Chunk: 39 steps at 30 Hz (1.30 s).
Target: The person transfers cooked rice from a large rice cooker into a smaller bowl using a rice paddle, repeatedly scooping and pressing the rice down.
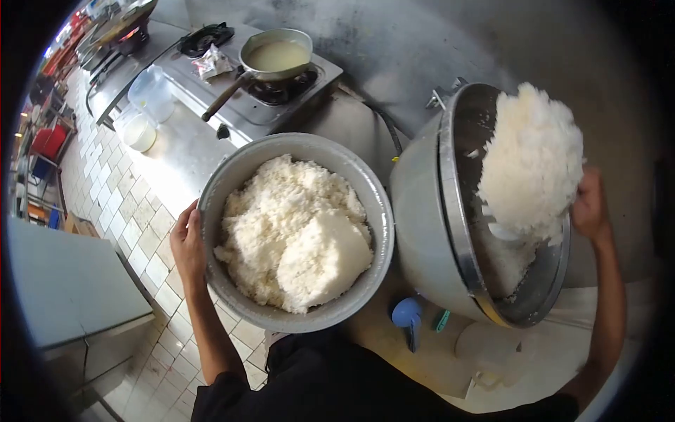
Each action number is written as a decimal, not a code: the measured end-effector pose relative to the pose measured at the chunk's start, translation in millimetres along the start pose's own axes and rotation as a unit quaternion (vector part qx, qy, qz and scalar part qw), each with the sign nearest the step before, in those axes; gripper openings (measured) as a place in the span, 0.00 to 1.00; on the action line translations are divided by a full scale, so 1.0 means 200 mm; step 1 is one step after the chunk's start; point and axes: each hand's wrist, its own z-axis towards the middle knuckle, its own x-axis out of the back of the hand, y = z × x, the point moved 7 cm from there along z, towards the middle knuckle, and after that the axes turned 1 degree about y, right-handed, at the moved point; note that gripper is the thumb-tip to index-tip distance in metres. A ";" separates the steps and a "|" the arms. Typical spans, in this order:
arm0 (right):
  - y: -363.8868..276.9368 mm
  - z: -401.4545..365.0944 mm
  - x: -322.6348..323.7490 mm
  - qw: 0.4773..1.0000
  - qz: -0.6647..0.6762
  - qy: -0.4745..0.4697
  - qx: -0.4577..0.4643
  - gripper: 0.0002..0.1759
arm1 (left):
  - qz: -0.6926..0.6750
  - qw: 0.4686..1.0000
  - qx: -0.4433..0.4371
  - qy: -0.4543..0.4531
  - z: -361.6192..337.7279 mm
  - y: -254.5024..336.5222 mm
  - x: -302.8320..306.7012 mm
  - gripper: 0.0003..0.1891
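Observation:
My left hand [188, 243] is closed on the left rim of a round metal pot [214, 281]. Cooked white rice [281, 204] is heaped inside, with one smooth-sided lump at the lower right. On the right, my right hand [590, 204] holds up a big clump of rice [531, 158] above a large rice cooker [422, 211]. A white edge [500, 232] shows under the clump; the rice hides the rest of that utensil. The cooker is tilted towards the right, with more rice [503, 260] in its inner pot.
A saucepan [278, 56] of pale liquid sits on a gas stove [295, 95] at the back. Clear plastic containers [151, 95] stand on the steel counter [172, 169]. A blue scoop [406, 313] and a green-handled item [442, 321] lie below the cooker. Left is a tiled floor [140, 239].

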 end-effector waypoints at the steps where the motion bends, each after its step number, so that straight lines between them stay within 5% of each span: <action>1: -0.11 0.10 0.02 1.000 -0.002 -0.015 0.000 0.11 | -0.010 1.000 0.004 0.000 0.00 0.00 0.00 0.17; 5: -0.48 0.49 -0.13 0.975 -0.185 -0.073 0.096 0.16 | -0.034 0.999 0.013 0.000 0.01 -0.06 0.01 0.17; 7: -0.63 0.64 -0.38 0.941 -0.245 -0.040 0.229 0.20 | -0.032 0.999 0.018 0.001 0.01 -0.07 0.01 0.17; 12: -1.00 0.90 -1.11 0.855 -0.377 -0.059 0.351 0.20 | -0.034 0.999 -0.007 0.012 -0.01 -0.03 0.01 0.16; 15: -1.11 0.97 -1.15 0.835 -0.376 -0.043 0.400 0.20 | -0.013 1.000 -0.015 0.018 -0.01 -0.01 0.03 0.16; 22: -1.01 0.88 -0.93 0.878 -0.329 -0.059 0.344 0.20 | -0.031 0.999 0.001 0.012 0.00 -0.01 0.01 0.15; 25: -0.95 0.84 -0.72 0.904 -0.351 -0.108 0.221 0.21 | -0.014 1.000 0.003 0.015 -0.01 0.00 0.01 0.15; 29: -0.96 0.55 -0.69 0.889 -0.317 -0.305 0.129 0.21 | -0.022 1.000 0.013 0.015 0.00 -0.02 0.01 0.15; 34: -1.02 0.28 -0.88 0.943 -0.212 -0.228 0.115 0.20 | -0.044 0.999 0.013 0.006 0.01 -0.01 0.00 0.16; 39: -1.16 0.19 -1.08 0.939 -0.248 -0.201 0.127 0.19 | -0.044 0.999 0.031 0.003 -0.01 -0.03 0.00 0.16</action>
